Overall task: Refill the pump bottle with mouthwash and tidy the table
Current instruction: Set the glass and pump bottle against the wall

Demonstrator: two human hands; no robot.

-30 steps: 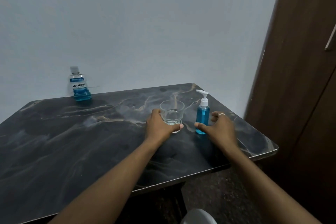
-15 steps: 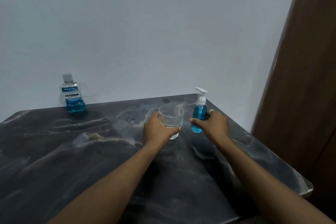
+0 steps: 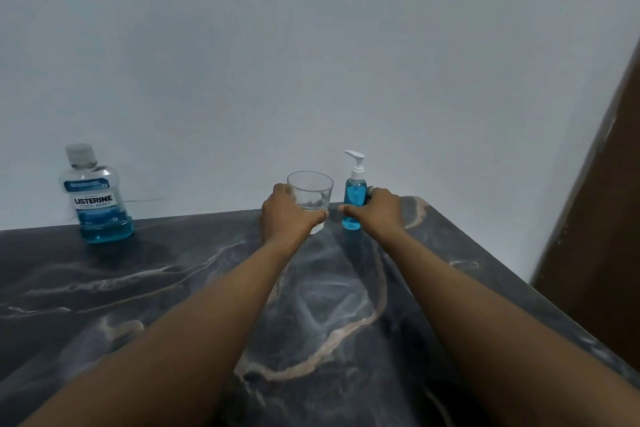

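left hand [image 3: 286,215] grips the glass [image 3: 310,196], right hand [image 3: 380,211] the pump bottle [image 3: 354,197]. mouthwash [image 3: 97,194] stands well apart, by the wall [image 3: 311,62]. both hands hide the lower parts.

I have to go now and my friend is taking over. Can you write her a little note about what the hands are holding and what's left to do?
Left hand: fingers around the empty glass.
Right hand: fingers around the pump bottle, pump on, nearly full of blue liquid.
Both are at the table's far edge.
Mouthwash bottle: far left by the wall, capped, part full.
Done: refill looks done.
Left: probably just tidying.
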